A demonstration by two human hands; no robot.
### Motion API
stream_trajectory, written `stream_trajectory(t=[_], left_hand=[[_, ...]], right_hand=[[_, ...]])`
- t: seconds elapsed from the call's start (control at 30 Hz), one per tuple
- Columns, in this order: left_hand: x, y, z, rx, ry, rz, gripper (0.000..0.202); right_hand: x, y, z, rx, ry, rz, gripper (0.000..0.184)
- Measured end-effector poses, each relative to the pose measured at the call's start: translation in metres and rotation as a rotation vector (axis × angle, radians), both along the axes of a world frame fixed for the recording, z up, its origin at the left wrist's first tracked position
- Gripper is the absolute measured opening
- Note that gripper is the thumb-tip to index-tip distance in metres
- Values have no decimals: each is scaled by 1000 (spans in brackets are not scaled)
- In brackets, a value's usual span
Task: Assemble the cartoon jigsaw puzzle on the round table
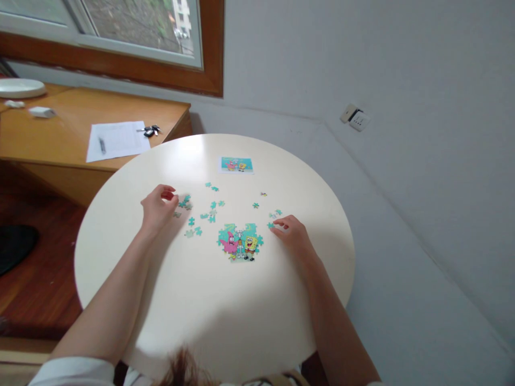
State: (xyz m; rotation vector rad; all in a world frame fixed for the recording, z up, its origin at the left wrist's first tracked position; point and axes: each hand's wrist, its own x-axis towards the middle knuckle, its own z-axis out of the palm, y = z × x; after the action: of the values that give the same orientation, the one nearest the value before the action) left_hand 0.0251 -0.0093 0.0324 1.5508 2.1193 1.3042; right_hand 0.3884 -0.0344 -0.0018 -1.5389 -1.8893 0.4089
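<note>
On our desk (209, 321) we find the joined puzzle (240, 242) before the loose pieces (209, 212), the reference card (236, 164) behind them.

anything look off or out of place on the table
Nothing is spilled or damaged; the loose puzzle pieces simply lie scattered between the left hand and right hand, above the part-built puzzle on the round table.

We count one left hand (156, 209), one right hand (292, 233), one round table (209, 311), one joined puzzle patch (240, 242) at its centre, one reference picture (236, 164) at twelve o'clock, and roughly sixteen loose pieces (212, 219) from ten to two o'clock of the patch.
</note>
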Motion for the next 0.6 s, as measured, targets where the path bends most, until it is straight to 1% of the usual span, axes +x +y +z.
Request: stream_trajectory(t=[0.17,0.4,0.6], left_hand=[[-2,1,-1,16,0,-11,18],[-3,1,1,9,-1,3,17],[0,-1,6,45,-11,23,14]], right_hand=[[1,1,0,-6,3,6,19],[0,-1,2,-41,-8,11,17],[0,0,2,-65,-11,7,17]])
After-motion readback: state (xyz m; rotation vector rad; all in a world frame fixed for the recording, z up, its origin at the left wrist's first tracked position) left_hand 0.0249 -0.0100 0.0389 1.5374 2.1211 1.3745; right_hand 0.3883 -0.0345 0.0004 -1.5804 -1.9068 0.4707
